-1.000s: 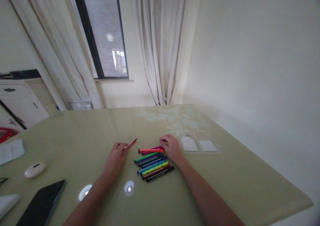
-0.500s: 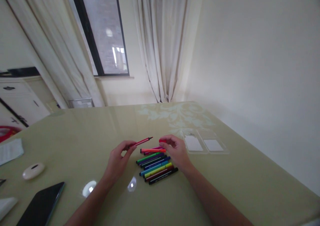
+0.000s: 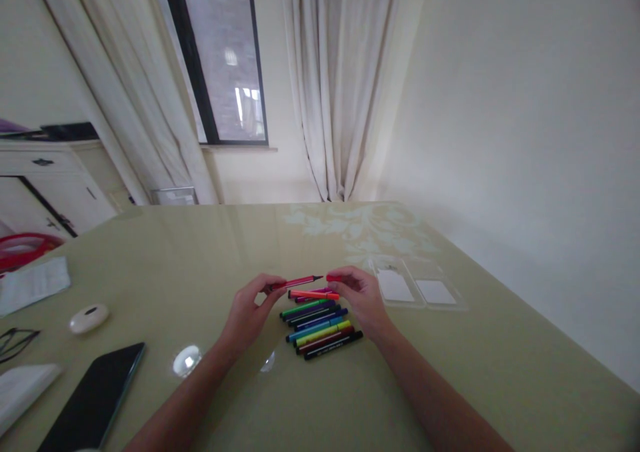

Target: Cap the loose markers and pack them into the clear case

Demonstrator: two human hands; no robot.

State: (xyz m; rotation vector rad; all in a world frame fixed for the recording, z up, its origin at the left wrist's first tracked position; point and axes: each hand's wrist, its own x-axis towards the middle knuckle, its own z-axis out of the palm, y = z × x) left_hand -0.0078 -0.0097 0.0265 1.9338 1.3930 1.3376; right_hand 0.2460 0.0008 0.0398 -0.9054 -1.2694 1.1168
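Observation:
My left hand (image 3: 254, 307) pinches the rear of an uncapped red felt-tip pen (image 3: 303, 281), whose dark tip points right. Between the thumb and fingers of my right hand (image 3: 359, 297) is a red pen cap (image 3: 333, 278), a small gap away from that tip. Below both hands several capped felt-tip pens lie side by side on the table, among them an orange pen (image 3: 313, 295), a yellow-green pen (image 3: 323, 334) and a black pen (image 3: 333, 345). Part of a magenta pen (image 3: 305, 299) shows under the orange one.
A clear plastic case with white inserts (image 3: 395, 285) lies to the right. On the left are a black tablet-like device (image 3: 95, 399), a cream oval object (image 3: 89, 319), glasses (image 3: 17, 343) and a folded pale cloth or paper (image 3: 35, 284). A wall borders the table's right edge.
The red pen's tip and the cap have come closer together, nearly in line. My view has shifted slightly left, so the scene sits further right.

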